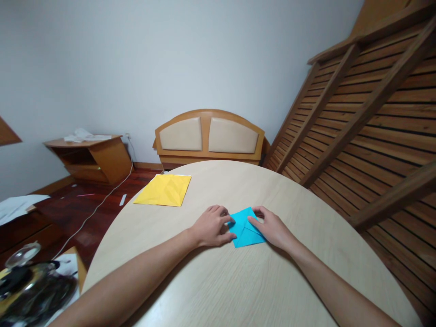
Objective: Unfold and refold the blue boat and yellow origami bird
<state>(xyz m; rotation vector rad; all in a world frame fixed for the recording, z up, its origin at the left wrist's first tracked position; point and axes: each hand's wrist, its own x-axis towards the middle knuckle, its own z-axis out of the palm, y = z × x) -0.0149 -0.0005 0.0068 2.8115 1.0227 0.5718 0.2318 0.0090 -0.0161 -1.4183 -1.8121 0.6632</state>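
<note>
A folded sheet of blue origami paper (245, 229) lies on the round table (218, 286), with crease lines and overlapping flaps on its upper face. My left hand (215, 227) is at the paper's left edge, its curved fingers and thumb touching it at two spots. On the right side, my right hand (269, 225) grips the paper, thumb on top and the other fingers at its far edge and partly hidden. Farther off to the left, a stack of yellow paper (165, 190) rests near the table's rim, apart from both hands.
Behind the table stands a padded wooden headboard (209, 134). A slatted wooden frame (371, 113) leans along the right side. At left are a low wooden cabinet (98, 159), a white cable (102, 200) on the floor, and a cluttered surface with a dark, blurred object (37, 290).
</note>
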